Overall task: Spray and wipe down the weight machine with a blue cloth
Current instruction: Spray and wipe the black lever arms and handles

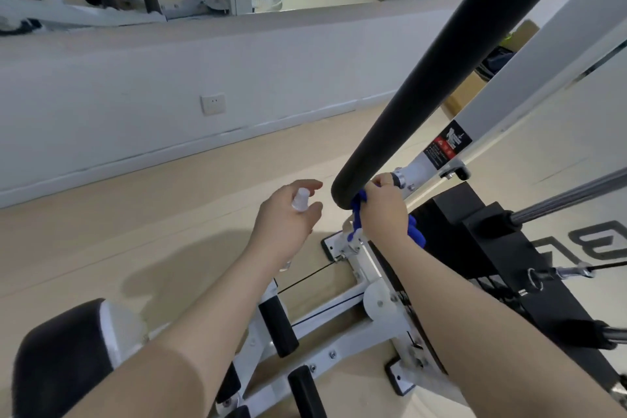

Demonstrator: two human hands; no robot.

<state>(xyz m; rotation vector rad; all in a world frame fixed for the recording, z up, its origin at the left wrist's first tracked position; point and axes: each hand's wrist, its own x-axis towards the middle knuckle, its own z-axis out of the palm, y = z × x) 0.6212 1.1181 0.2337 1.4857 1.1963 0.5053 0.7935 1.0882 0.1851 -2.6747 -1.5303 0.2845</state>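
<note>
A blue cloth (pixel 356 210) is gripped in the right hand (pixel 381 210) and pressed against the lower end of a black padded bar (pixel 441 71) of the weight machine (pixel 356 268), with part of the cloth hanging below the wrist. A small spray bottle (pixel 300 200) is held in the curled fingers of the left hand (pixel 285 217), its white cap pointed at the bar's end, just beside it but apart. Open wooden floor (pixel 135 214) is seen to the left, bounded by the white wall (pixel 135 85). To the right, the room is crowded by a black weight stack (pixel 475 234) and a chrome rod (pixel 576 193).
</note>
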